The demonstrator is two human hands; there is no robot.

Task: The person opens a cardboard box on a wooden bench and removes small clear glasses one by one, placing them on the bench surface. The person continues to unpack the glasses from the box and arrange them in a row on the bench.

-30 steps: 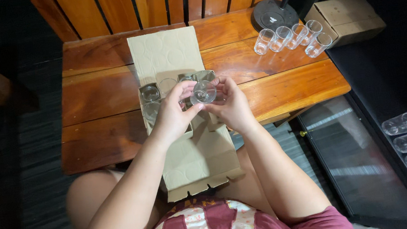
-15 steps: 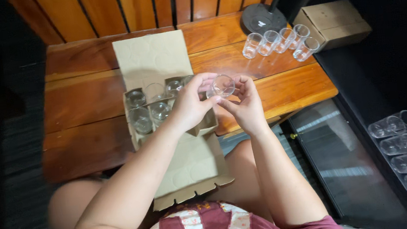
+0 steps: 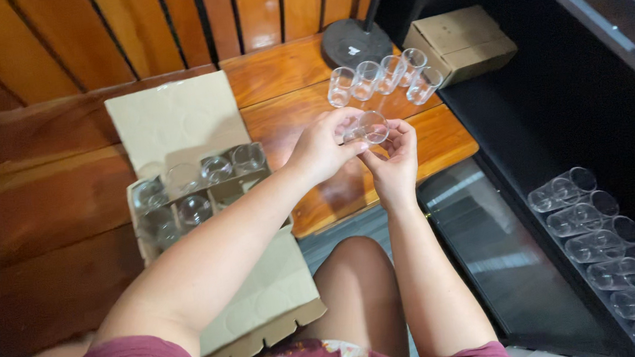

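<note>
Both my hands hold one clear drinking glass (image 3: 366,127) above the right part of the wooden table (image 3: 53,217). My left hand (image 3: 322,147) grips it from the left, my right hand (image 3: 392,160) from below and the right. An open cardboard box (image 3: 175,122) with dividers lies to the left, and several clear glasses (image 3: 203,188) stand in its compartments. A row of several empty glasses (image 3: 381,79) stands on the table just beyond my hands.
A closed brown cardboard box (image 3: 459,43) and a round black base (image 3: 355,43) sit at the table's far right corner. Several glasses (image 3: 607,245) lie on their sides on a dark shelf at lower right. A wooden slat wall (image 3: 166,23) is behind.
My hands have carried the glass from over the box to the right, toward the row of glasses. The view has shifted right as well.
</note>
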